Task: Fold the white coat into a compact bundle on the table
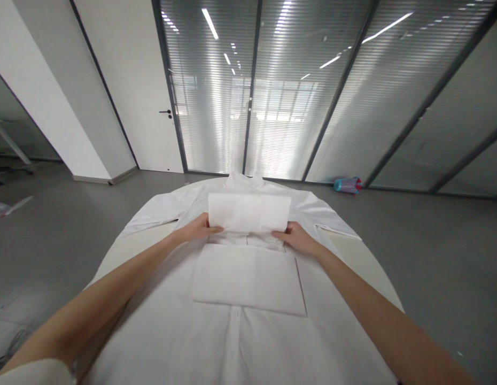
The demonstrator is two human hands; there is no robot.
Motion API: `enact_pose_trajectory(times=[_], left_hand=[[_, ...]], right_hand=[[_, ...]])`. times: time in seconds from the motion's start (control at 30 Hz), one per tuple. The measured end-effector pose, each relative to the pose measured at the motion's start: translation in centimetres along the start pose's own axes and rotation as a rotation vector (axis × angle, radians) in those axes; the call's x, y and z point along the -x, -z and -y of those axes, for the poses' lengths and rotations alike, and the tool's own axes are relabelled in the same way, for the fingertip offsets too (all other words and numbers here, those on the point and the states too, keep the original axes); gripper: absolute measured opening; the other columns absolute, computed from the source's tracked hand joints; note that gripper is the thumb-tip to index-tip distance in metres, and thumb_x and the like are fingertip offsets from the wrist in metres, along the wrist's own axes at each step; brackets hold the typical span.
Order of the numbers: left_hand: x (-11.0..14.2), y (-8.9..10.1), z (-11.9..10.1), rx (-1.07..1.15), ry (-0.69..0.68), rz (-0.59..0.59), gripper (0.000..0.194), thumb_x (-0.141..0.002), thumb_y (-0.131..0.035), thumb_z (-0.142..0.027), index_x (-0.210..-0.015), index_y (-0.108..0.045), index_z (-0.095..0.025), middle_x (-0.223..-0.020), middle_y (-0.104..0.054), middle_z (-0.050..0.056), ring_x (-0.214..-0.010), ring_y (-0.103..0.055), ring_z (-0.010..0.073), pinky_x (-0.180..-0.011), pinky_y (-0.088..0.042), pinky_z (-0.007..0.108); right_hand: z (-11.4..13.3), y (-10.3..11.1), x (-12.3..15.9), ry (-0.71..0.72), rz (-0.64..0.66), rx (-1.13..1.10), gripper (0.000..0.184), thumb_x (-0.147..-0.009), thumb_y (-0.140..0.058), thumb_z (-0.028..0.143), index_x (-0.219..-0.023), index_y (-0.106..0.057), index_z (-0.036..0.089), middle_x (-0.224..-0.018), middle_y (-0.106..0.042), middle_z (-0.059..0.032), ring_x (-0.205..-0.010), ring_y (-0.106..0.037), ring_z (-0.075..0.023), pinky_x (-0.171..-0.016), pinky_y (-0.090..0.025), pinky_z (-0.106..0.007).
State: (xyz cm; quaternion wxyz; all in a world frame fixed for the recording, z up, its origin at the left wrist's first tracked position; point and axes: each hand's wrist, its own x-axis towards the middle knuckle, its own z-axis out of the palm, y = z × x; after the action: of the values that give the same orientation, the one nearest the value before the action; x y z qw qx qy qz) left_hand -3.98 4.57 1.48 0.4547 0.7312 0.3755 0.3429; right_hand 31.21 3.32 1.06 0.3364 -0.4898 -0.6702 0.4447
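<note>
A white button-front shirt [232, 347] lies spread on a round table, collar at the far side and sleeves out to both sides. My left hand [200, 226] pinches the left lower corner of a white rectangular panel [249, 212], thumb in front. At its right lower corner, my right hand [295, 236] grips the same panel, which is raised above the shirt and faces me. Whether it is board, paper or cloth, I cannot tell. Nearer to me, a second white rectangle [248, 275] rests flat on the shirt front; any join between the two is unclear.
The pale table top [379, 275] shows beside the shirt. A blue, pink-ended bundle [347, 185] lies on the grey floor [444, 256] by a glass partition [280, 107] with blinds. A white door [140, 96] and pillar [52, 91] stand at the left.
</note>
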Motion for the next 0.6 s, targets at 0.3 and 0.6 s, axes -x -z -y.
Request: enact_pose_trajectory(times=[0.3,0.6], left_hand=[[6.1,-1.7,-2.8,-0.455,-0.338,0.222,0.053,-0.089,-0.062,-0.023,-0.141,-0.056,-0.031,-0.149,-0.050,0.006,-0.141,-0.042,0.0278,-0.120,-0.026,0.044],[6.2,-1.7,-2.8,-0.522,-0.403,0.161,0.051,-0.092,-0.058,-0.020,-0.141,-0.055,-0.035,-0.151,-0.048,0.007,-0.141,-0.041,0.0297,-0.118,-0.029,0.047]], right_hand=[[-0.3,-1.0,5.7,0.506,0.066,0.398,0.047,-0.088,-0.058,0.020,-0.132,-0.063,0.035,-0.133,-0.064,-0.0003,-0.121,-0.061,-0.0253,-0.109,-0.044,-0.049],[-0.9,-0.7,5.7,0.574,-0.014,0.525,0.050,-0.091,-0.050,0.015,-0.137,-0.060,0.032,-0.137,-0.062,-0.0021,-0.123,-0.060,-0.0242,-0.107,-0.047,-0.047]])
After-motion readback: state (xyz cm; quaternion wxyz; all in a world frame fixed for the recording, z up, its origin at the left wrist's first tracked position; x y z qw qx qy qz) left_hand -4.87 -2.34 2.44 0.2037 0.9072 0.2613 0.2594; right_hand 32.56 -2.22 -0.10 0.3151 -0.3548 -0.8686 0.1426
